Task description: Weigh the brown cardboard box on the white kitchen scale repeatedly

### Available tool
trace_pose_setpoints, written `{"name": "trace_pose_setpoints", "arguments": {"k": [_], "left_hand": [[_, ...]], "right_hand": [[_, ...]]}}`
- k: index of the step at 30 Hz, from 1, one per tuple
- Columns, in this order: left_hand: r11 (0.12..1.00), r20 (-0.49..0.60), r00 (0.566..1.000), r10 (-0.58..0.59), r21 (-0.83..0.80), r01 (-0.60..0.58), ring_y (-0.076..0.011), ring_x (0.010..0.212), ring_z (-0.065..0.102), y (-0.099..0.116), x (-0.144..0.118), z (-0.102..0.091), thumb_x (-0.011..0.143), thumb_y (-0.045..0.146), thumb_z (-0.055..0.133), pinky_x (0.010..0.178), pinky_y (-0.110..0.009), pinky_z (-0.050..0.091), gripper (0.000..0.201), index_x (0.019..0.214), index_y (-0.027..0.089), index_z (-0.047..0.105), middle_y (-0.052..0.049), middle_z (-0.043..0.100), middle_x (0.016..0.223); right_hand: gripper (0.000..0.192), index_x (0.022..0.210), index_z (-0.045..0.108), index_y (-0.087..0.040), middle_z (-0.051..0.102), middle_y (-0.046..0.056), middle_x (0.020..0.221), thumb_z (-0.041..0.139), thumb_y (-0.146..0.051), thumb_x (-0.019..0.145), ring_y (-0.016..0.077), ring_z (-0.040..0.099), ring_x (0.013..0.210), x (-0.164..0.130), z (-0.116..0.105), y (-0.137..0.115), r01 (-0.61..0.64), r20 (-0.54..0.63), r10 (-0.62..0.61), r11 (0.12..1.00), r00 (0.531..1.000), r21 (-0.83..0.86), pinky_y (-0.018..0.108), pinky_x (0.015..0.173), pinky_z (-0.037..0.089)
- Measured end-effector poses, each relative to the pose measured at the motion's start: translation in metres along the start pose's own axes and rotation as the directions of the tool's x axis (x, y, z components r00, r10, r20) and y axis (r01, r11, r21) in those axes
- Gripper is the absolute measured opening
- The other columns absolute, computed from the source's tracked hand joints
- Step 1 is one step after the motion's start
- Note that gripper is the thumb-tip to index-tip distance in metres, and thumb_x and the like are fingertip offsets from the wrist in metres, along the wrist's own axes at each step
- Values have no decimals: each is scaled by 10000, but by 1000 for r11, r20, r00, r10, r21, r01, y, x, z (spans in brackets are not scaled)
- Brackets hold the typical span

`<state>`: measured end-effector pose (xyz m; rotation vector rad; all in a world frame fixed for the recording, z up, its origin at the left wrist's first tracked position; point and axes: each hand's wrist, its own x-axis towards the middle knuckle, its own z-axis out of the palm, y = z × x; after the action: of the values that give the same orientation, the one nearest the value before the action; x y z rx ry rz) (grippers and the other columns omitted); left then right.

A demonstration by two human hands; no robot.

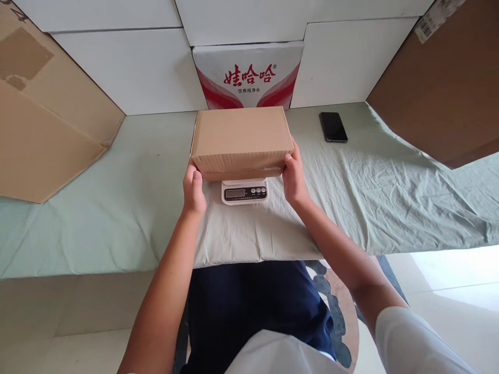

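A closed brown cardboard box (241, 132) is held between my two hands, in the middle of the view. My left hand (194, 189) grips its near left corner, thumb on the front side. At the near right corner my right hand (293, 174) is closed on the box, its thumb also at the front. Under the box's front edge shows a white digital kitchen scale (245, 193) with a small display and several round buttons. The scale's platform is hidden, so I cannot tell whether the box rests on it.
A black smartphone (333, 127) lies to the right on the pale green cloth (148, 208). Behind the box stands a white and red printed carton (249, 72). Large cardboard panels flank the table, one at left (54, 119) and one at right (440, 88).
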<state>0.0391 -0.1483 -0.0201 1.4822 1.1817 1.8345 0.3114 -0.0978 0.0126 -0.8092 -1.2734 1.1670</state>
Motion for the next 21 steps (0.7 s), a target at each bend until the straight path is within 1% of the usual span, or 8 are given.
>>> {"name": "trace_pose_setpoints", "arguments": {"k": [5,8,10,13,15,17,19,21], "left_hand": [[1000,-1,1000,-5,-3,5,-365,1515,638,1,0,2,1015,879,548,1293,-478,484,781,1447,252,724,-163,741,1468],[999,17,1000,11,-35,-10,-368,1546,624,4,9,4,1010,879,563,1306,-482,490,778,1451,259,727,-163,738,1487],[997,23,1000,15,-73,-13,-371,1551,625,4,23,5,1003,888,567,1313,-489,494,779,1427,258,739,-166,738,1494],[991,18,1000,-1,-135,3,-376,1571,614,-1,59,6,988,915,563,1341,-525,482,800,1384,248,759,-173,742,1494],[986,25,1000,-13,-164,17,-369,1618,573,-11,90,7,946,963,569,1375,-534,447,846,1378,262,763,-159,742,1498],[984,33,999,-19,-179,25,-358,1663,522,-26,120,7,899,1014,563,1406,-531,407,892,1358,279,773,-146,741,1513],[984,23,999,-22,-177,26,-353,1695,480,-47,144,9,874,1050,530,1424,-521,375,945,1348,271,776,-159,723,1548],[984,7,999,-34,-176,35,-368,1704,465,-71,156,12,849,1068,534,1418,-532,379,997,1345,235,771,-189,703,1568]], "right_hand": [[779,1629,495,-424,454,-36,1841,591,-762,933,341,329,1780,3,5,-1,25,14,-24,999,1000,-34,651,1510,246],[816,1650,463,-446,459,-47,1838,574,-815,931,340,332,1781,16,3,1,50,36,-48,997,998,-57,658,1506,268],[849,1645,467,-446,463,-50,1835,567,-865,914,334,328,1785,33,2,-1,90,53,-87,994,995,-56,649,1512,267],[869,1633,475,-470,479,-74,1814,532,-932,899,316,300,1801,69,4,-5,179,65,-175,982,982,-65,633,1523,245],[885,1655,441,-494,475,-87,1804,469,-966,907,302,251,1823,97,9,-5,230,71,-224,969,972,-89,633,1526,228],[928,1674,414,-499,465,-87,1804,409,-1005,896,288,224,1834,124,16,-1,255,64,-249,960,966,-113,611,1536,208],[984,1652,445,-484,462,-82,1807,421,-1047,845,272,219,1835,146,22,10,240,34,-238,964,971,-115,547,1554,177],[1056,1619,484,-452,457,-63,1817,472,-1082,771,266,223,1833,162,26,25,203,14,-202,974,979,-99,514,1556,169]]}}
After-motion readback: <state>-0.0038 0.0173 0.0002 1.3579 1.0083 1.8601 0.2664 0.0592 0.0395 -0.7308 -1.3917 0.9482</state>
